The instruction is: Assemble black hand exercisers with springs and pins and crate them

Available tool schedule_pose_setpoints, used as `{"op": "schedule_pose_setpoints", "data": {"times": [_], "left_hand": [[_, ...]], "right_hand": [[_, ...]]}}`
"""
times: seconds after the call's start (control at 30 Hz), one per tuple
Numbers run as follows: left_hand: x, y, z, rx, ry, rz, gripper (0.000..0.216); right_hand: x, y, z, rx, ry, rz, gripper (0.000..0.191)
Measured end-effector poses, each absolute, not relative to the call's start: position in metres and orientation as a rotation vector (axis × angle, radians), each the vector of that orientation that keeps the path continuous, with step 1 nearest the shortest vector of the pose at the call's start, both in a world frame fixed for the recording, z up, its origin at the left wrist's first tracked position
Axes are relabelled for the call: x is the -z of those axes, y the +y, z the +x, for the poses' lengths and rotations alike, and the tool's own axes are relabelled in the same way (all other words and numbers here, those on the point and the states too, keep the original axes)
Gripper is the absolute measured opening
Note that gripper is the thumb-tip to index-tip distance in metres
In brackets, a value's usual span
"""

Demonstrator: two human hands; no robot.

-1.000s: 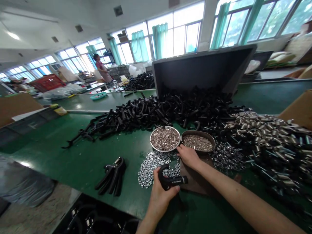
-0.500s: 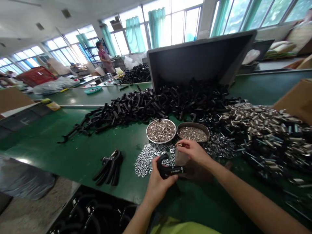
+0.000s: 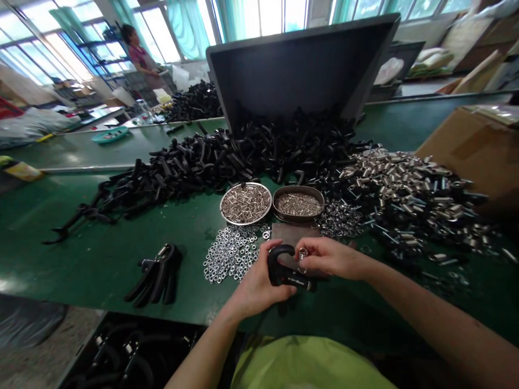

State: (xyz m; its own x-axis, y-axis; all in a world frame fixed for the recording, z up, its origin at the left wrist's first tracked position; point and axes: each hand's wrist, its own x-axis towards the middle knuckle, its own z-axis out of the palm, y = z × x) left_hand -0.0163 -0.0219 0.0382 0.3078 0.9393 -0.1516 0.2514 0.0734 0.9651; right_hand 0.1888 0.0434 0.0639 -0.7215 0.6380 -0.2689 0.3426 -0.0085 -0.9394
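The left hand (image 3: 259,290) grips a handle (image 3: 277,270) over the counter (image 3: 97,270); the right hand (image 3: 334,258) pinches a spring (image 3: 302,257) just beside the handle. Nuts (image 3: 229,256) lie left of the handle.

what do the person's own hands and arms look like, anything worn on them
Both the left hand and right hand are bare, without gloves. No watch or bracelet shows at either wrist, and no sleeve covers the visible forearms. Fingernails are too small to judge.
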Motion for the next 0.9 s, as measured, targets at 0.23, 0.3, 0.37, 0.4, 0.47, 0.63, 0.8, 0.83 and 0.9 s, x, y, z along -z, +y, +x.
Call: {"op": "schedule_pose_setpoints", "data": {"times": [0.23,0.3,0.37,0.4,0.47,0.63,0.8,0.83,0.9], "left_hand": [[-0.034,-0.018,-0.014,-0.669,1.049,1.461,0.090],[-0.034,-0.017,-0.013,-0.633,1.001,1.466,0.092],[-0.034,-0.016,-0.011,-0.621,0.982,1.468,0.091],[-0.033,-0.016,-0.010,-0.642,1.000,1.460,0.090],[-0.032,-0.017,-0.007,-0.738,1.067,1.413,0.087],[-0.025,-0.021,0.007,-0.952,1.144,1.272,0.093],[-0.018,-0.027,0.016,-1.059,1.194,1.237,0.088],[-0.017,-0.028,0.017,-1.072,1.204,1.228,0.087],[-0.016,-0.029,0.016,-1.067,1.217,1.239,0.087]], "right_hand": [[-0.061,0.041,0.184,-1.924,-2.083,-1.004,0.019],[-0.056,0.039,0.182,-1.950,-2.023,-1.011,0.027],[-0.049,0.035,0.180,-1.934,-1.945,-1.016,0.031],[-0.046,0.034,0.179,-1.923,-1.873,-1.036,0.032],[-0.038,0.030,0.178,-1.878,-1.653,-1.096,0.036],[-0.026,0.019,0.173,-1.843,-1.381,-1.265,0.050],[-0.034,0.015,0.170,-1.440,-1.838,-1.356,0.034],[-0.037,0.015,0.169,-1.334,-1.910,-1.339,0.029],[-0.042,0.014,0.169,-1.208,-2.052,-1.315,0.025]]}}
